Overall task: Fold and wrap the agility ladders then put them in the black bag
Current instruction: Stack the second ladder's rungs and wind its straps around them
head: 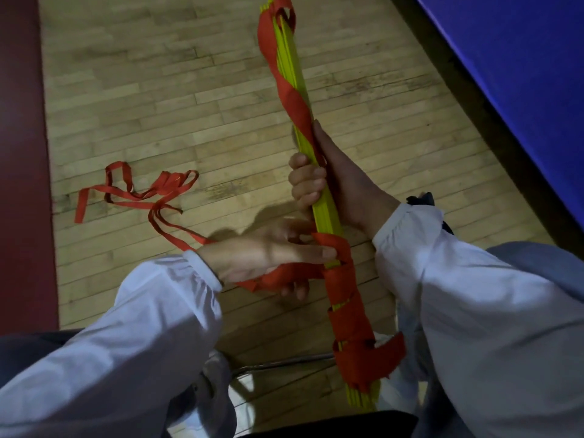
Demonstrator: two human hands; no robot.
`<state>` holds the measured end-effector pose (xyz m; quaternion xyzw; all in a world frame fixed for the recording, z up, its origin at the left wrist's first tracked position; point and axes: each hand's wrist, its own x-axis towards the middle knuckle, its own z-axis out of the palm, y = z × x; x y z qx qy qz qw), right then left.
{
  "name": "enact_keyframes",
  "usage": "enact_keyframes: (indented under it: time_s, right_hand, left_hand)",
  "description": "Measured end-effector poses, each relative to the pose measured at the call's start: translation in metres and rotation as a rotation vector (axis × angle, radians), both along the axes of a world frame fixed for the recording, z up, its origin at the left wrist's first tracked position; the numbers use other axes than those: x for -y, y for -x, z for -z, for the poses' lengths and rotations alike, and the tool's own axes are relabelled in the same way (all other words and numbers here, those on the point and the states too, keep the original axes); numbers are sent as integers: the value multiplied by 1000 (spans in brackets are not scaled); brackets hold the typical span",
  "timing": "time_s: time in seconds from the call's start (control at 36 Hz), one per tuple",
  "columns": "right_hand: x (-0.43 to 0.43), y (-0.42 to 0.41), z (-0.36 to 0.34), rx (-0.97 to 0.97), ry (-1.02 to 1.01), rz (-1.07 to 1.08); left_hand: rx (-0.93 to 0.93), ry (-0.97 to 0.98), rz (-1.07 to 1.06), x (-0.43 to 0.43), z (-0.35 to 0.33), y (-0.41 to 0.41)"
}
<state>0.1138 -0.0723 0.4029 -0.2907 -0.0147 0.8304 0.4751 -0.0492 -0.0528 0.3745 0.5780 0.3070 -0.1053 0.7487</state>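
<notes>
1. Rung bundle (319,197): yellow, held near upright above the wooden floor (158,105); right hand (331,184) clenched round its middle.
2. Red strap (344,295): coiled round the bundle's lower part; left hand (265,257), beside the bundle, grips the running length; loose tail lies left of the bundle.
3. Handling: keep the strap taut; overlap turns evenly.

I see the rung bundle (327,216) in the right hand (331,181); just below, the left hand (262,257) holds the strap (303,274), its tail on the floor (158,90) further left.
</notes>
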Motion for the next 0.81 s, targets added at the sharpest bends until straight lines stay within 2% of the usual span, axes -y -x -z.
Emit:
enact_keyframes:
  time_s: [0.06, 0.28, 0.53, 0.64, 0.72, 0.81]
  right_hand:
    - [0, 1, -4, 57, 7, -3]
    - [-3, -2, -3, 347, 24, -73]
    - [-5, 0, 10, 533, 31, -105]
    - [-7, 0, 14, 578, 30, -82]
    - [-7, 0, 16, 607, 23, -77]
    - [-7, 2, 15, 593, -3, -73]
  left_hand:
    - [41, 114, -22, -3, 0, 4]
    - [-115, 216, -81, -9, 7, 6]
    - [-169, 97, 1, -5, 3, 3]
    - [-69, 68, 51, -2, -12, -3]
    - [-41, -1, 32, 2, -15, -5]
    - [-30, 14, 9, 5, -16, -5]
